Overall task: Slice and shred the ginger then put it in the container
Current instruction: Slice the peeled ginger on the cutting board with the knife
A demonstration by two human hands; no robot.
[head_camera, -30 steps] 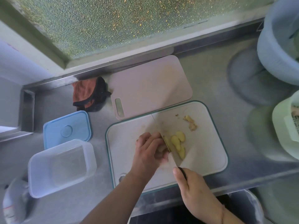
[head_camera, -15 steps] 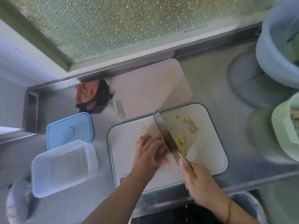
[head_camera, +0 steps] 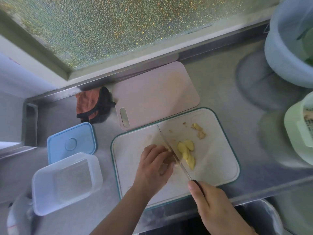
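The left hand (head_camera: pixel 153 168) curls over the ginger piece (head_camera: pixel 167 159), its grip hiding most of it. The right hand (head_camera: pixel 213 206) grips the knife (head_camera: pixel 172 155) handle, mostly covered. Half a second ago the blade was tilted flatter; now it stands edge-down just right of the left grip. Ginger slices (head_camera: pixel 186 153) lie beyond the blade on the cutting board (head_camera: pixel 220 160); the container (head_camera: pixel 66 182) sits well left on the worktop (head_camera: pixel 225 85).

A steel worktop (head_camera: pixel 220 85) runs below a frosted window. On it lie a white chopping board (head_camera: pixel 220 167) with a green rim, a pink board (head_camera: pixel 155 94) just behind it, a crumpled orange cloth (head_camera: pixel 89 102), a blue lid (head_camera: pixel 71 141), a clear container (head_camera: pixel 66 182), and at the right a blue tub (head_camera: pixel 284 53) and a green tub (head_camera: pixel 294 133).
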